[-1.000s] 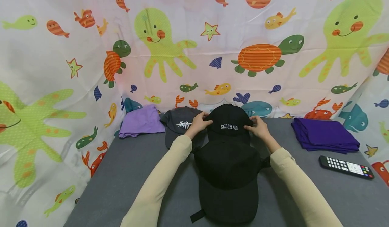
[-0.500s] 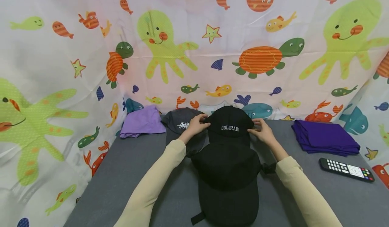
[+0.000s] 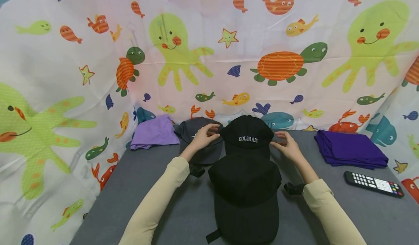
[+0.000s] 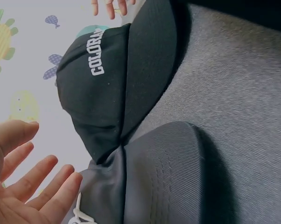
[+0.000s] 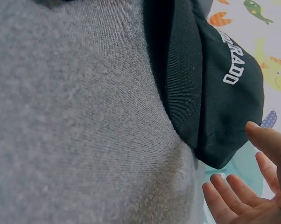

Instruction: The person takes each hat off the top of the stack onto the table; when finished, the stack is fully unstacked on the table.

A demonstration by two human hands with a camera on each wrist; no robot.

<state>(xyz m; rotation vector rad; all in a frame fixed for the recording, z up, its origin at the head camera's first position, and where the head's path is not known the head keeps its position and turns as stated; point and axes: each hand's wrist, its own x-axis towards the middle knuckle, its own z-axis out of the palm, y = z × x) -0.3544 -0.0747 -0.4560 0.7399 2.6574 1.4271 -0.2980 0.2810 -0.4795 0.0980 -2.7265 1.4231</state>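
A black cap (image 3: 247, 134) with white COLORADO lettering stands at the back of the grey table, brim toward the front. On its left, my left hand (image 3: 203, 140) hovers over a dark grey cap (image 3: 209, 154), fingers spread and holding nothing; in the left wrist view the fingers (image 4: 47, 186) are apart from the black cap. Just right of the black cap is my right hand (image 3: 288, 147), fingers relaxed; its thumb is close to the cap's side in the right wrist view, and whether it touches I cannot tell. A plain black cap (image 3: 245, 201) lies nearer the front.
A folded lilac cloth (image 3: 155, 132) is at the back left. Toward the right lie a folded dark purple cloth (image 3: 350, 148) and a black remote control (image 3: 374, 184). A curtain (image 3: 242, 30) printed with sea animals hangs behind and along both sides of the table (image 3: 131, 186).
Both hands have let go of the COLORADO cap and moved outward, the left one leftward and the right one rightward. The caps stay where they were; the head view has shifted slightly.
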